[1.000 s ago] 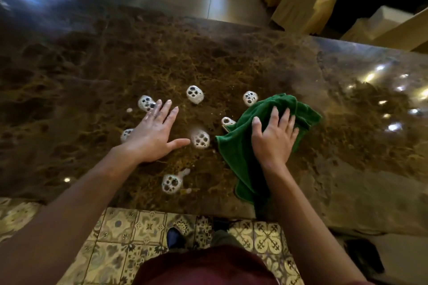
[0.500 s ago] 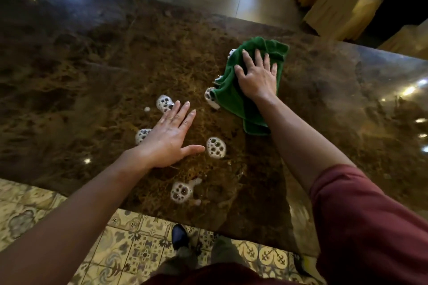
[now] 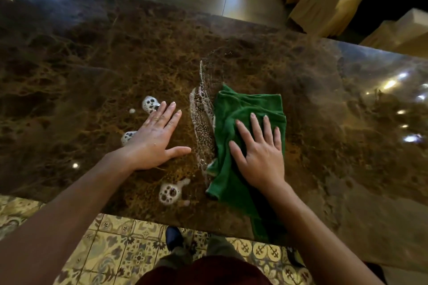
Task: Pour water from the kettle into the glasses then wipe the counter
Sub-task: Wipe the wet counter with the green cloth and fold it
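Desk (image 3: 324, 99) wiping is partly done: my right grip (image 3: 259, 148) presses flat, fingers wide, on the green cloth (image 3: 234, 122) at centre, my left grip (image 3: 155, 136) rests wide at 9 o'clock, and foam patches (image 3: 170, 192) remain at 7 and 10 o'clock.

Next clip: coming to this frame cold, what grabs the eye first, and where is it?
The bright green cloth at centre-right, pressed flat on the dark marble counter by the right hand. Just left of it runs a smeared streak of soapy foam. White foam blobs dot the counter around the left hand, which rests flat with fingers spread.
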`<state>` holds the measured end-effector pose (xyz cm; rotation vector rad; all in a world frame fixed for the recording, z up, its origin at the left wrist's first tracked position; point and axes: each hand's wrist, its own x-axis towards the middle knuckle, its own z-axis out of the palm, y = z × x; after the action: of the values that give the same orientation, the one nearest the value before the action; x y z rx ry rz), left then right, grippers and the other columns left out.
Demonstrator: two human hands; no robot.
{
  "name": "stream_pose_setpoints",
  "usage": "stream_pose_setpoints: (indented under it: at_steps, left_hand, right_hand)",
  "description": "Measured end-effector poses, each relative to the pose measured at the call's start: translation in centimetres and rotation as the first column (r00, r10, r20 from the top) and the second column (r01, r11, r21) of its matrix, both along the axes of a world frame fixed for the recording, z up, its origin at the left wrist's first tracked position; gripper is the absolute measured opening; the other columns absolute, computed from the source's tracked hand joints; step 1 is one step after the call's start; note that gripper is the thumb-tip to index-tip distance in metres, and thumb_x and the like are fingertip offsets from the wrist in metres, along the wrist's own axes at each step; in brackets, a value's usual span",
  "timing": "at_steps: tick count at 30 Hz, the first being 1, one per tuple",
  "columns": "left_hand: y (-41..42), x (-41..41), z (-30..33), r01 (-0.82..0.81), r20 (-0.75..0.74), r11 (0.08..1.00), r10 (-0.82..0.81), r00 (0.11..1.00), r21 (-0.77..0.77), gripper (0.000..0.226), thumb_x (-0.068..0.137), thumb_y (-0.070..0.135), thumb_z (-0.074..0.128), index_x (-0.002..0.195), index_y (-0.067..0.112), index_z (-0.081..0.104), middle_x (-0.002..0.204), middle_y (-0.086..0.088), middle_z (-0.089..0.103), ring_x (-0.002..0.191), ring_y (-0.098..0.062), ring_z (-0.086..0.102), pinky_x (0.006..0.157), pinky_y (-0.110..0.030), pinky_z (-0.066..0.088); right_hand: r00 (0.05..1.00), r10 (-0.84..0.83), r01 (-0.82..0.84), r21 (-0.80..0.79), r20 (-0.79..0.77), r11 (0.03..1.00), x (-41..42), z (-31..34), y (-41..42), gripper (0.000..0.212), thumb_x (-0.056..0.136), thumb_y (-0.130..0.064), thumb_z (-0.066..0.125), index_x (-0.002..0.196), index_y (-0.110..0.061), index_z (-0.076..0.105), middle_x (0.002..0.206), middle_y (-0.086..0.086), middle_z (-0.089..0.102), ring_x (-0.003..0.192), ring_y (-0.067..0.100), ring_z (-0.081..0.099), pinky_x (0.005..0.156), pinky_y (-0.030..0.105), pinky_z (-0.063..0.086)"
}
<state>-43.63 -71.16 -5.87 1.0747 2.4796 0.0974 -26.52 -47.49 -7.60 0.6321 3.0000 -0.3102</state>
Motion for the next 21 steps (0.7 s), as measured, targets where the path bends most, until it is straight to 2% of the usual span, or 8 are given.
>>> stream_pose_setpoints:
  at_steps: [4,7,9,12,14,16,21]
  left_hand:
    - [0.2,0.2,0.1,-0.032,0.017,0.999,0.032,0.999,0.01,0.109,0.082,0.083,0.034,0.161,0.025,-0.014,0.165,0.005,-0.031,0.149,-0.011,-0.035,0.121,-0.032,-0.015]
    - [0.5,0.3,0.5,-0.062,0.058,0.998,0.06,0.996,0.03,0.108,0.085,0.076,0.045,0.162,0.025,-0.011,0.167,0.005,-0.028,0.15,-0.012,-0.032,0.12,-0.031,-0.015]
    - [0.7,0.3,0.8,-0.072,0.072,0.997,0.07,0.995,0.035,0.108,0.087,0.073,0.051,0.163,0.024,-0.009,0.168,0.004,-0.026,0.151,-0.013,-0.03,0.121,-0.032,-0.015]
    - [0.7,0.2,1.0,-0.064,0.065,0.998,0.063,0.996,0.018,0.108,0.087,0.072,0.052,0.163,0.023,-0.007,0.168,0.002,-0.025,0.152,-0.015,-0.028,0.122,-0.033,-0.013]
    - [0.7,0.2,0.9,-0.049,0.04,0.999,0.049,0.998,-0.004,0.108,0.088,0.074,0.05,0.163,0.023,-0.008,0.168,0.001,-0.025,0.153,-0.016,-0.027,0.121,-0.032,-0.014]
    - [0.6,0.2,1.0,-0.025,0.009,0.999,0.026,1.0,-0.019,0.108,0.087,0.076,0.047,0.163,0.022,-0.009,0.169,-0.001,-0.024,0.153,-0.017,-0.025,0.121,-0.033,-0.012]
    - [-0.5,-0.6,1.2,0.079,0.004,0.996,-0.079,0.997,-0.035,0.112,0.086,0.078,0.047,0.163,0.019,-0.01,0.168,-0.002,-0.024,0.154,-0.018,-0.025,0.119,-0.032,-0.013]
  right_hand:
    - [0.998,-0.057,0.057,-0.016,-0.028,0.998,-9.1,0.3,2.6,0.071,0.101,-0.07,0.026,0.165,-0.037,0.025,0.176,0.006,0.013,0.163,0.034,0.001,0.129,0.057,0.0]
    - [0.987,-0.102,0.092,-0.087,-0.122,0.992,-16.2,1.3,5.2,0.073,0.099,-0.064,0.04,0.165,-0.035,0.026,0.177,0.008,0.008,0.162,0.036,0.003,0.128,0.06,0.008]
    - [0.983,-0.058,0.046,-0.073,-0.174,0.996,-19.6,1.9,6.3,0.073,0.098,-0.063,0.042,0.164,-0.035,0.028,0.177,0.006,0.006,0.163,0.034,0.003,0.128,0.061,0.009]
    - [0.998,0.056,-0.056,-0.041,-0.011,0.998,-21.4,1.7,6.3,0.074,0.099,-0.074,0.027,0.164,-0.039,0.028,0.177,0.001,0.011,0.163,0.03,0.003,0.128,0.06,0.001]
    - [0.996,0.088,-0.087,-0.041,0.032,0.995,-19.7,1.3,5.0,0.075,0.099,-0.075,0.023,0.165,-0.039,0.025,0.177,0.0,0.011,0.163,0.028,0.002,0.129,0.058,-0.002]
    - [0.992,0.124,-0.124,-0.012,0.011,0.992,-15.7,1.0,2.9,0.074,0.1,-0.074,0.02,0.165,-0.038,0.023,0.177,0.0,0.012,0.163,0.026,0.003,0.13,0.056,0.0]
    - [0.988,0.149,-0.147,0.037,-0.045,0.988,-0.8,0.5,-2.9,0.069,0.105,-0.07,0.021,0.165,-0.036,0.026,0.175,-0.001,0.017,0.163,0.024,0.006,0.13,0.054,0.007]
